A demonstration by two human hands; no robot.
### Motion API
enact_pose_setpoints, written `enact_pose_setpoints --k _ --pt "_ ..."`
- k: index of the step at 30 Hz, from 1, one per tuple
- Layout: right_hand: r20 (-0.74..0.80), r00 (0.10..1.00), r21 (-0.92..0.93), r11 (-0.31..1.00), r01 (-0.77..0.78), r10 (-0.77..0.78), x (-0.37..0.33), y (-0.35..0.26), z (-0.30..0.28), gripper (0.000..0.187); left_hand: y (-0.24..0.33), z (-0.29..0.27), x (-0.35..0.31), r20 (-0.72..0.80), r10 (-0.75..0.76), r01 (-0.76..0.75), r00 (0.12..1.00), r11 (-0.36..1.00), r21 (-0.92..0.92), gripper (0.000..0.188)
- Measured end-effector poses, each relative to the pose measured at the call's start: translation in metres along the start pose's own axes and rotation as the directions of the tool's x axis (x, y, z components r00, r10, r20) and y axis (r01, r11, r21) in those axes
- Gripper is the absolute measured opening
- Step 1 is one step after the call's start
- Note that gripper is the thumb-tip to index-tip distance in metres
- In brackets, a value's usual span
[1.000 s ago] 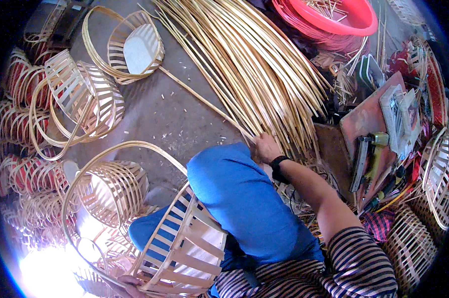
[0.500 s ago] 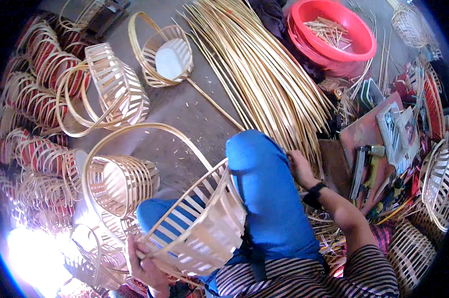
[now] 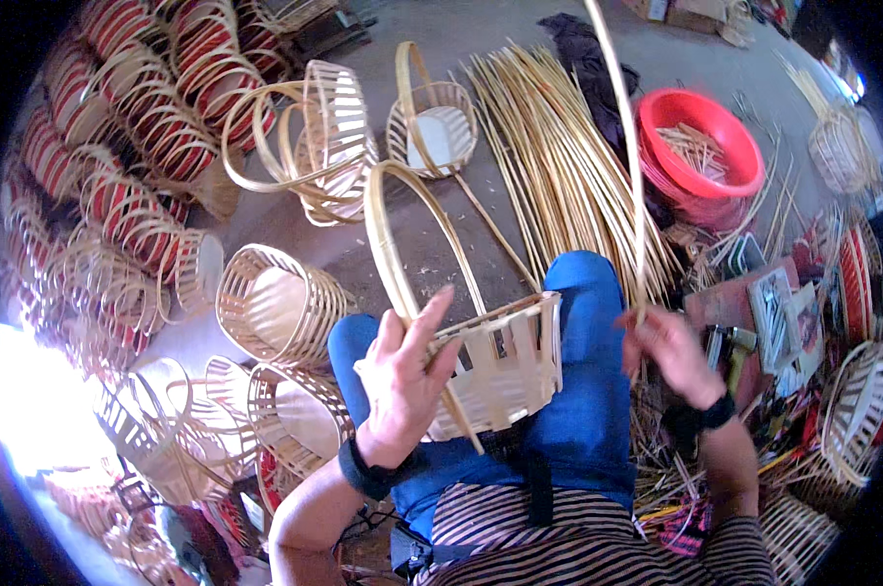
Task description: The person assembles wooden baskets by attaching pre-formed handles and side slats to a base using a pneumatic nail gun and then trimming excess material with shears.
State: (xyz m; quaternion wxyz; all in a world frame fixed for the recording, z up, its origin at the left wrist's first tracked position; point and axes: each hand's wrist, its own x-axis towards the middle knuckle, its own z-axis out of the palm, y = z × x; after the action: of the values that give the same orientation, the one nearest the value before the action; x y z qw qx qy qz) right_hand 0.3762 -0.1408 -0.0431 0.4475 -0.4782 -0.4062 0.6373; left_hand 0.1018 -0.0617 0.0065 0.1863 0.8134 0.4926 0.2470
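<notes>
A woven basket (image 3: 505,366) with pale flat slats and a tall hoop handle (image 3: 388,259) rests tilted on my lap. My left hand (image 3: 402,381) grips its left end, where the handle meets the rim, with the index finger stretched upward. Off to the right, my right hand (image 3: 671,354) pinches a long pale cane strip (image 3: 635,195) near its lower end. The strip stands almost upright, apart from the basket, and runs past the top of the picture.
A bundle of long cane strips (image 3: 559,146) lies on the floor ahead. Beside it stands a red basin (image 3: 656,112) holding short pieces. Nested baskets (image 3: 275,303) sit at my left, with rows of red-banded baskets (image 3: 148,117) beyond. Tools and a hammer (image 3: 739,339) lie at right.
My right hand has come up from beside my knee with a cane strip. My left hand has moved up to the handle joint, and the basket has turned. The view has shifted left.
</notes>
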Motion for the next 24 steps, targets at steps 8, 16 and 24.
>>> enact_pose_setpoints --k 8,16,24 --pt "0.467 0.882 0.152 0.978 -0.141 0.055 0.002 0.003 0.117 0.010 -0.010 -0.001 0.001 0.108 0.114 -0.108 0.988 0.992 -0.062 0.041" --pt "0.123 0.992 -0.279 0.960 0.021 0.014 0.011 0.029 0.149 0.013 -0.021 0.017 0.006 -0.104 0.184 -0.188 0.978 0.981 -0.036 0.039" --pt "0.000 1.000 -0.411 0.912 0.005 -0.006 0.021 0.026 0.153 0.020 -0.059 0.010 0.058 0.265 -0.269 0.265 0.926 -0.038 -0.964 0.048"
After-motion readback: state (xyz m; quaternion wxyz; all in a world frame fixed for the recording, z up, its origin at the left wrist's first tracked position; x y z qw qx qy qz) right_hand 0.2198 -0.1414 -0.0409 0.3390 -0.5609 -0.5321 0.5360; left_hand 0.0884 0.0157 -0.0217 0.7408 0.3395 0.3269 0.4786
